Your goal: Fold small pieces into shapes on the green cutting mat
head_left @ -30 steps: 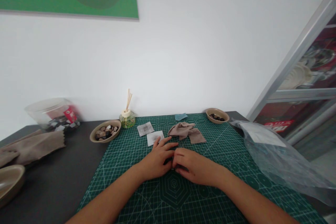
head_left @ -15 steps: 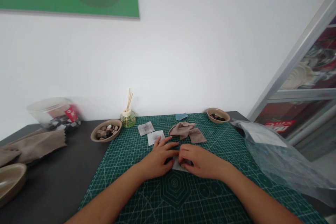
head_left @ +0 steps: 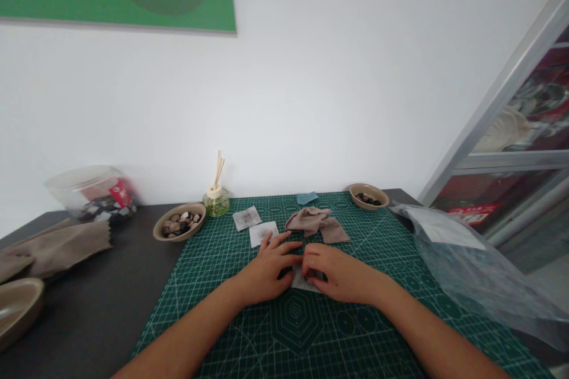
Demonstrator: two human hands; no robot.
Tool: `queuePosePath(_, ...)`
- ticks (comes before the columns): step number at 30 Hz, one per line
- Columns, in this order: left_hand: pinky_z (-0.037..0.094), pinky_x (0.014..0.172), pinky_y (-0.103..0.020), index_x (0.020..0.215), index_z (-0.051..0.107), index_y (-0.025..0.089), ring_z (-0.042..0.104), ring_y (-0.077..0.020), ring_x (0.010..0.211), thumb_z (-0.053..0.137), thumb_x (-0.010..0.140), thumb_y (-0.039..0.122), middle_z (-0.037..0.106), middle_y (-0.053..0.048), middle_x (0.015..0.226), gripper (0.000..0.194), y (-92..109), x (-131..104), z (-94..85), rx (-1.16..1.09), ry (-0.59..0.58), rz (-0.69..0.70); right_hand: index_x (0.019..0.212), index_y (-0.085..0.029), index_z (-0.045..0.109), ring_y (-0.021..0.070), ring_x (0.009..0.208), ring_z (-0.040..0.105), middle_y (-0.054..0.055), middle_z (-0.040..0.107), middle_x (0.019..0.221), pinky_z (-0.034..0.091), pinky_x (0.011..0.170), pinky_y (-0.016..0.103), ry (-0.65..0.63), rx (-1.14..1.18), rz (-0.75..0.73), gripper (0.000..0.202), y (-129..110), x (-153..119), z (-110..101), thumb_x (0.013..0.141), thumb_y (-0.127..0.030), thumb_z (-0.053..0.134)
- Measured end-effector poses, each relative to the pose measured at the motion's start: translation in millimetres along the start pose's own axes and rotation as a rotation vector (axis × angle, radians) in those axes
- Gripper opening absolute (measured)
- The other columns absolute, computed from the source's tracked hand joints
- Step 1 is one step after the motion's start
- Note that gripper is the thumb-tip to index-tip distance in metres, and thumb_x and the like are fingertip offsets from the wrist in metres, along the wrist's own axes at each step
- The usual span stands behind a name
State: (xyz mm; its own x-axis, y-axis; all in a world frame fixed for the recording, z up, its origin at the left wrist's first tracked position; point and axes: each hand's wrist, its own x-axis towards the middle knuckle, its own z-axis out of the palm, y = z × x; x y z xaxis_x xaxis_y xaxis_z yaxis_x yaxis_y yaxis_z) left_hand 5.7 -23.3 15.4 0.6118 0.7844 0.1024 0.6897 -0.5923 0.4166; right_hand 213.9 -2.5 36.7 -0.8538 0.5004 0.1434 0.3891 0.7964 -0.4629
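Observation:
Between my hands a small grey-white square sheet lies on the green cutting mat, partly covered by my fingers. My left hand rests with fingers spread at the sheet's left edge. My right hand is closed over the sheet, fingers curled down in a pinch; a small dark spot shows at the fingertips, but what they hold is hidden. Just beyond my left fingers are a white smudged square and a greyer smudged square. Past my right hand lies a crumpled brown cloth.
A bowl of stones stands left, near a reed diffuser and a clear plastic jar. Another bowl with dark stones is back right. A plastic bag covers the right side. Brown cloth and a bowl lie far left.
Almost nothing differs. My right fingers and the sheet beneath them have shifted only very slightly; my left hand stays in place.

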Motion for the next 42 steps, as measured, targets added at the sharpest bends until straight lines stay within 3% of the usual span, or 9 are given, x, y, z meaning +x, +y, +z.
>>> queuePosePath(7,0.006,0.109,-0.061,0.118,0.059,0.032,0.024,-0.031,0.136,0.051,0.077,0.008,0.046,0.0,0.139,0.048,-3,0,2.4,0.003,0.01,0.007,0.084,-0.016,0.062,0.0163,0.079,0.055,0.004,0.058,0.086,0.043,0.071,0.027,-0.037,-0.028,0.017,0.015,-2,-1,-3,0.075,-0.006,0.055)
queuePosePath(14,0.007,0.108,-0.062,0.111,0.062,0.029,0.024,-0.0309,0.136,0.05,0.077,0.008,0.046,0.0,0.14,0.042,0,0,0.4,0.004,-0.004,-0.006,0.089,-0.017,0.06,0.0165,0.088,0.054,0.005,0.058,0.094,0.043,0.08,0.027,0.0,0.024,-0.035,0.014,-5,2,5,0.079,-0.007,0.055)
queuePosePath(42,0.006,0.109,-0.061,0.107,0.064,0.028,0.023,-0.0302,0.137,0.05,0.076,0.008,0.046,0.0,0.139,0.039,0,1,0.1,-0.003,-0.001,-0.01,0.088,-0.016,0.061,0.0178,0.087,0.055,0.006,0.058,0.093,0.044,0.079,0.029,0.031,-0.006,-0.001,0.013,-3,3,4,0.08,-0.008,0.055)
